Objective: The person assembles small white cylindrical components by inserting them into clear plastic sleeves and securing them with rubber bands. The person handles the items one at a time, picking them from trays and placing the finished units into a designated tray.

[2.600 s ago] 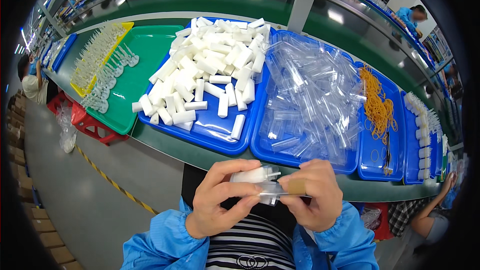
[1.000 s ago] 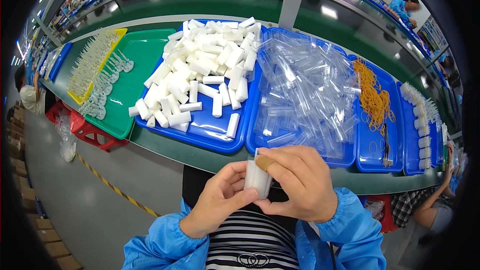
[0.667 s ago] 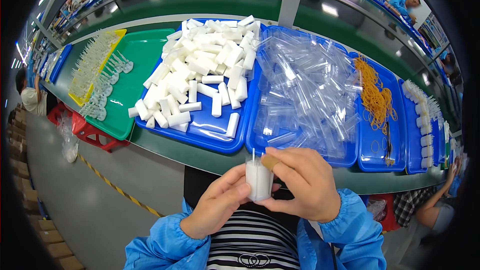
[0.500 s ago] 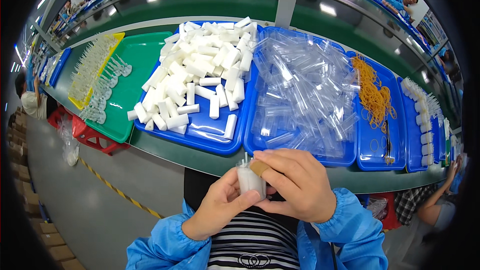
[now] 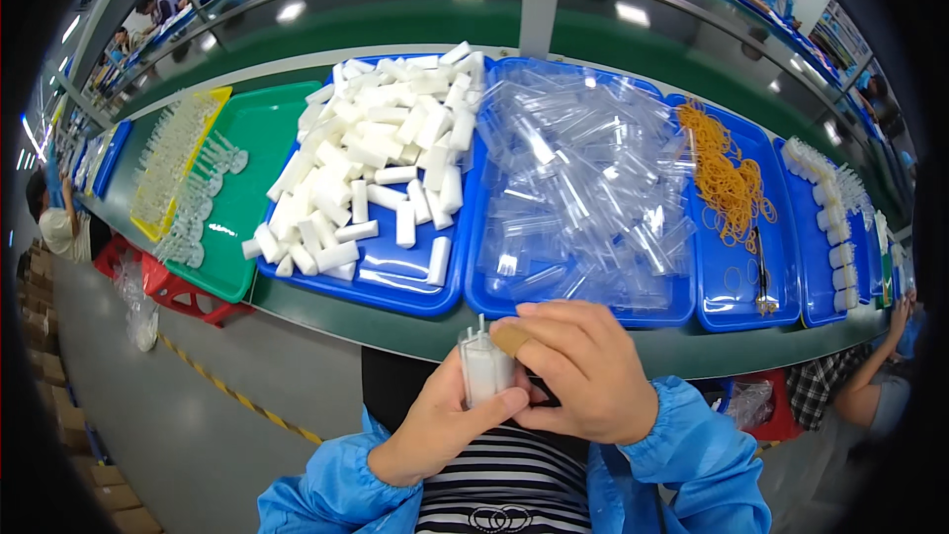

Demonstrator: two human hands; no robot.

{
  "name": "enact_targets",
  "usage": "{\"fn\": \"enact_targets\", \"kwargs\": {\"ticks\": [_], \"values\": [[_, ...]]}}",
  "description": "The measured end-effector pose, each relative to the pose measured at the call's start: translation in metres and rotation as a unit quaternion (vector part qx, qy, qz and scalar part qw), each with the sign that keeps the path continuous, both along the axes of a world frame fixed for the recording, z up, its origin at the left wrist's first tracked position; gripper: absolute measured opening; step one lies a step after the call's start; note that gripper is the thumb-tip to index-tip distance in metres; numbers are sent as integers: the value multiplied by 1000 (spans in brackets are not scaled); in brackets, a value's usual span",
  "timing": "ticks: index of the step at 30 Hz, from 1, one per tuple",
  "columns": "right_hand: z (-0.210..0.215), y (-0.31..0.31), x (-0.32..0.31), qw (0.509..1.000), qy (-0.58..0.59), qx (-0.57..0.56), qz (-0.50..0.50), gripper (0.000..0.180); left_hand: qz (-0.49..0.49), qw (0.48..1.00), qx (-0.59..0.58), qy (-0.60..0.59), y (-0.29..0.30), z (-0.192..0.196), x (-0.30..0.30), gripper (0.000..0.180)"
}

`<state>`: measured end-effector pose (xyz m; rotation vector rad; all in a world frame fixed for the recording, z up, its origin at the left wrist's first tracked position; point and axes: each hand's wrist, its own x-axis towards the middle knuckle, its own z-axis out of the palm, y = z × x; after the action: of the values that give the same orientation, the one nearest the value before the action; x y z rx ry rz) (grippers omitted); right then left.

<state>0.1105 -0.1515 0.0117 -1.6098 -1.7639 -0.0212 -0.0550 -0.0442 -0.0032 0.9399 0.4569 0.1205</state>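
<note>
Near centre, my left fingers [image 5: 496, 409] pinch a plastic-sided white block [image 5: 487, 374] upright, apparently steadying it; my right fingers [image 5: 561, 344] bend against its right side, their grip unclear. Farther: a blue tray [image 5: 400, 272], probably within reach.

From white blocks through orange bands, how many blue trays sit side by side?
3: left tray under the white blocks, middle tray under clear sleeves, right tray with orange bands. Any stacked beneath would be hidden.
</note>
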Motion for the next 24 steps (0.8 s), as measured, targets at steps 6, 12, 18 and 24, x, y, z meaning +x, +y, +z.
{"fn": "enact_targets", "kwargs": {"ticks": [6, 12, 18, 24], "values": [[-7, -10, -5, 1000, -24, -19, 4, 62, -12, 999, -20, 23, -11, -4, -1, 59], [-21, -16, -4, 999, -8, 29, -12, 57, -13, 999, -38, 27, -19, -1, 10, 61], [30, -73, 69, 991, 96, -19, -92, 56, -35, 999, 37, -4, -24, 0, 28, 24], [2, -151, 184, 837, -85, -123, -526, 21, -44, 987, 140, 74, -16, -7, 25, 35]]}}
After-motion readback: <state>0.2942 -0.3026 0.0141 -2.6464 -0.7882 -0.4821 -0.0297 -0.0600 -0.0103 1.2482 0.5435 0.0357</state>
